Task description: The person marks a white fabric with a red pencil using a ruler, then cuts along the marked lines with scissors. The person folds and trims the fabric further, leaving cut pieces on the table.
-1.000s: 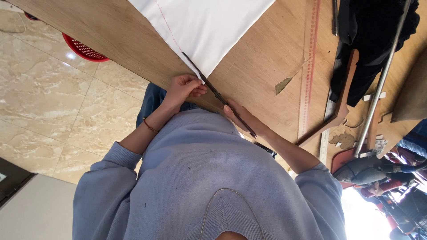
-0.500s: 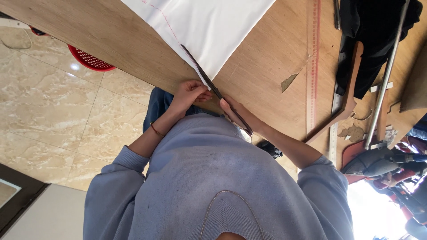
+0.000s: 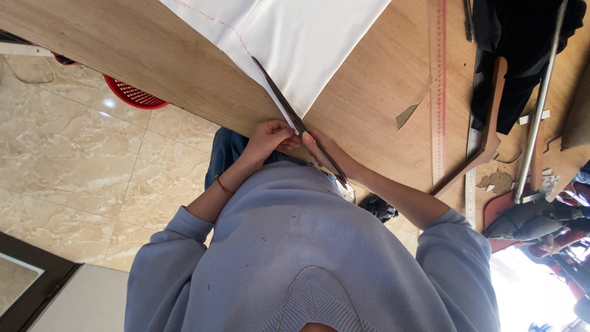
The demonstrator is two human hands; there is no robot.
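White cloth (image 3: pixel 295 37), long dark scissors (image 3: pixel 289 110) along edge

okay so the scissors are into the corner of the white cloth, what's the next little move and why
Probably one more short snip forward along the pink dashed line. The scissors lie at the near corner of the white cloth, blades pointing up its edge, with the right hand on them. The left hand pinches the cloth corner at the table edge, so the cloth looks held for cutting.
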